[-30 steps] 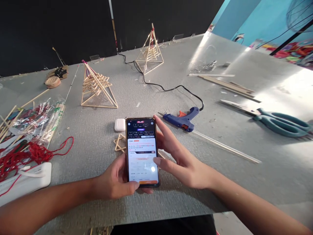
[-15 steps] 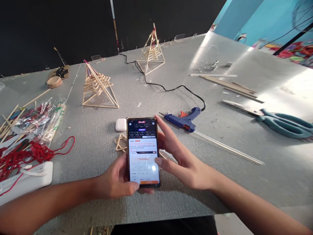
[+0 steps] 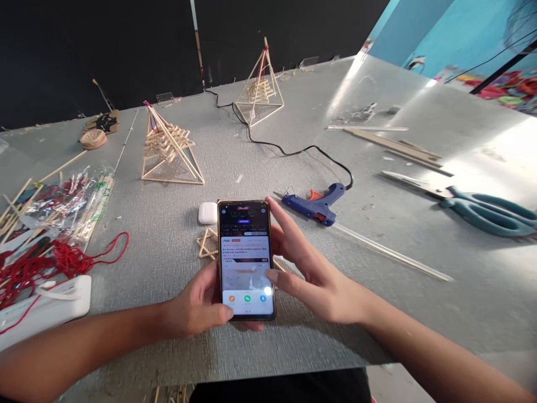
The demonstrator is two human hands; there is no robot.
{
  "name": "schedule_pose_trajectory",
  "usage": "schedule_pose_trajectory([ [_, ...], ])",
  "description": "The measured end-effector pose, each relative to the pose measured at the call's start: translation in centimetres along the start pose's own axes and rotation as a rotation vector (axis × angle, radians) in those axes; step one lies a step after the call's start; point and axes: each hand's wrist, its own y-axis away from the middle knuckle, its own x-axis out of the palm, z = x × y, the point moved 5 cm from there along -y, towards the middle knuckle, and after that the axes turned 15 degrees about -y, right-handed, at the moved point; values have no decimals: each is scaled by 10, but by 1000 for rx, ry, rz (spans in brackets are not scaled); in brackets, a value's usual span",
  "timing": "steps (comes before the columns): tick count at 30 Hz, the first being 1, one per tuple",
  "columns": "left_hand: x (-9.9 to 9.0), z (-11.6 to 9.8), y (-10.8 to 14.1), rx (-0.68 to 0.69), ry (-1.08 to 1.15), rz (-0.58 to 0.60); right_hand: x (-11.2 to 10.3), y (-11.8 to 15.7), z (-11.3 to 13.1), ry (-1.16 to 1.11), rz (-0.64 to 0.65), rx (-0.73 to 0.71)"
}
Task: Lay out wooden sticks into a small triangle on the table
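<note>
A smartphone [image 3: 246, 263] with a lit screen is held upright between both hands above the table's near part. My left hand [image 3: 201, 305] grips its lower left side, the thumb at the bottom left corner of the screen. Along the right edge, my right hand [image 3: 312, 274] steadies it, index finger by the top corner and thumb at the screen's side. Three round icons, orange, green and blue, show low on the screen. Just left of the phone lie a white earbud case [image 3: 207, 213] and a small star of wooden sticks [image 3: 207, 244], partly hidden behind it.
Two stick pyramids [image 3: 172, 148] stand farther back. A blue glue gun [image 3: 312, 206] with a black cord lies right of the phone, near teal-handled scissors [image 3: 482, 211]. Red yarn [image 3: 71, 260], bagged sticks [image 3: 98, 204] and a white power strip [image 3: 62, 302] crowd the left.
A panel with three round icons has come up at the bottom of the phone screen, and the page behind it is dimmed. My left thumb has shifted slightly left.
</note>
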Motion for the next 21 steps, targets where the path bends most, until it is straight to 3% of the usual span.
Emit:
schedule_pose_trajectory([
  [9,0,4,0,-56,27,-61,0,0,-1,7,-3,10],
  [15,-1,4,-1,-150,-29,-190,2,0,-1,6,11,4],
  [21,-2,7,-3,-148,-39,-227,2,0,0,0,19,-11],
])
